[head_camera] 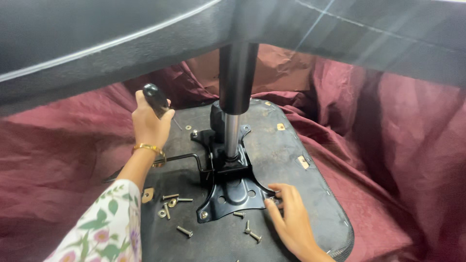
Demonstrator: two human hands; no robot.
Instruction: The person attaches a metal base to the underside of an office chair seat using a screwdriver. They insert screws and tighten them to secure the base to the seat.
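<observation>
A screwdriver (156,100) is gripped by the left hand (148,127); the plate (233,194) is touched by spread right hand (291,218) fingers; loose bolts (184,231) could get knocked away.

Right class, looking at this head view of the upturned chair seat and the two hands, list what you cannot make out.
1. Screwdriver tip: the left hand covers most of the shaft.
2. Gas cylinder top: runs behind the dark blurred chair base overhead.
3. What the right hand fingertips pinch at the mounting plate corner: too small.
4. Loose bolts: thread detail too small.
</observation>
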